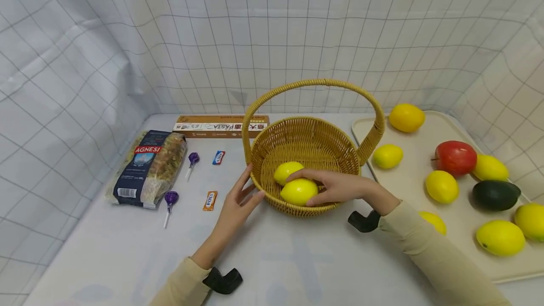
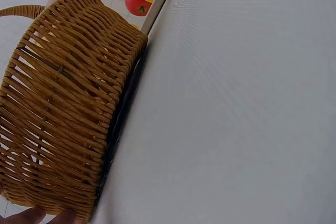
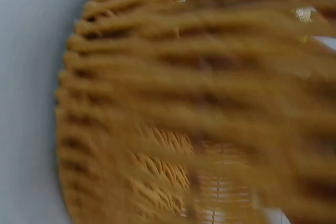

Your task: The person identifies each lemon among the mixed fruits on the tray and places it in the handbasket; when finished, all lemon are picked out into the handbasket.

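A round wicker basket (image 1: 312, 129) with a tall arched handle stands in the middle of the table. Two lemons lie inside: a rear lemon (image 1: 285, 170) and a front lemon (image 1: 299, 192). My right hand (image 1: 335, 187) reaches over the basket's right rim and holds the front lemon between thumb and fingers. The fingers of my left hand (image 1: 240, 204) touch the basket's left side, thumb spread from the others. The left wrist view shows fingertips (image 2: 31, 215) against the woven wall. In the right wrist view, blurred wicker (image 3: 173, 77) hides the right hand.
At right, a cream tray (image 1: 408, 176) bears several lemons, a red apple (image 1: 456, 157) and a dark green avocado (image 1: 496, 195). At left lie an AGNESI pasta bag (image 1: 148, 169), two purple lollipops (image 1: 171, 198) and two small wrapped sweets (image 1: 210, 200). Behind is a pasta box (image 1: 212, 126).
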The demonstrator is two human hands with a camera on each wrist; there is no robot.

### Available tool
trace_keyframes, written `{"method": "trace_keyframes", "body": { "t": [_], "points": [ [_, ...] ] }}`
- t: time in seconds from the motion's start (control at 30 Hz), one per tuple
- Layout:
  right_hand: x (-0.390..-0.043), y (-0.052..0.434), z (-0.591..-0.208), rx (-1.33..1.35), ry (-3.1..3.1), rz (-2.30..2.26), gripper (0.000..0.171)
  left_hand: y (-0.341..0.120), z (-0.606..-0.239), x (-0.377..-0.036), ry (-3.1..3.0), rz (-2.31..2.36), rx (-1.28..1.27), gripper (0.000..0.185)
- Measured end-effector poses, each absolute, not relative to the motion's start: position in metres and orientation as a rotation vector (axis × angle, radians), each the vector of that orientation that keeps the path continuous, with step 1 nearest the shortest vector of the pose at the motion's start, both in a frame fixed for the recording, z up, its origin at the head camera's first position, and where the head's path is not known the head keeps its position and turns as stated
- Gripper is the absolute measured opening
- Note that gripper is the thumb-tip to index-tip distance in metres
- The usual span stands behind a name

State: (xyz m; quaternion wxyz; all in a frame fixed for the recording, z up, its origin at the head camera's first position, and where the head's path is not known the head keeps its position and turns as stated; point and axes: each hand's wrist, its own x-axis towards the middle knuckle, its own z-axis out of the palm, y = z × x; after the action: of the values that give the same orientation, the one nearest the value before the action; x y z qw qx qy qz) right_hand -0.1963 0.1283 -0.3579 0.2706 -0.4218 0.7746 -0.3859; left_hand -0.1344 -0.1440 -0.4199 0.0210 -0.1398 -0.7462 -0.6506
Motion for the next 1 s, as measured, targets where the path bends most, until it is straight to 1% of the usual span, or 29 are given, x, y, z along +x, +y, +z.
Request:
{"method": "trace_keyframes", "body": {
  "t": [0.17, 0.23, 0.33, 0.4, 0.5, 0.6, 0.7, 0.8, 0.9, 1.0],
  "points": [
    [-0.197, 0.111, -0.361, -1.101, 2.158, -0.995, 0.054, -0.144, -0.419, -0.137, -2.309, -2.035, -0.446, 0.068],
    [-0.198, 0.108, -0.361, -1.087, 2.188, -1.034, 0.052, -0.144, -0.419, -0.137, -2.301, -2.047, -0.449, 0.067],
    [-0.195, 0.111, -0.357, -1.091, 2.27, -1.14, 0.047, -0.144, -0.419, -0.137, -2.296, -2.058, -0.451, 0.067],
    [-0.189, 0.122, -0.351, -1.091, 2.331, -1.228, 0.043, -0.144, -0.418, -0.136, -2.292, -2.06, -0.453, 0.067],
    [-0.173, 0.153, -0.34, -1.093, 2.432, -1.3, 0.04, -0.145, -0.418, -0.135, -2.292, -2.052, -0.461, 0.068],
    [-0.156, 0.202, -0.334, -1.085, 2.542, -1.297, 0.038, -0.145, -0.417, -0.135, -2.303, -2.042, -0.462, 0.068],
    [-0.142, 0.256, -0.336, -0.964, 2.713, -1.2, 0.038, -0.147, -0.416, -0.135, -2.311, -2.039, -0.462, 0.067],
    [-0.134, 0.301, -0.346, -0.801, 2.8, -1.137, 0.038, -0.147, -0.415, -0.136, -2.299, -2.052, -0.468, 0.066],
    [-0.127, 0.325, -0.362, -0.688, 2.798, -1.089, 0.041, -0.147, -0.416, -0.135, -2.287, -2.069, -0.475, 0.067],
    [-0.122, 0.331, -0.376, -0.606, 2.744, -1.062, 0.048, -0.146, -0.418, -0.135, -2.292, -2.081, -0.471, 0.067]
  ]
}}
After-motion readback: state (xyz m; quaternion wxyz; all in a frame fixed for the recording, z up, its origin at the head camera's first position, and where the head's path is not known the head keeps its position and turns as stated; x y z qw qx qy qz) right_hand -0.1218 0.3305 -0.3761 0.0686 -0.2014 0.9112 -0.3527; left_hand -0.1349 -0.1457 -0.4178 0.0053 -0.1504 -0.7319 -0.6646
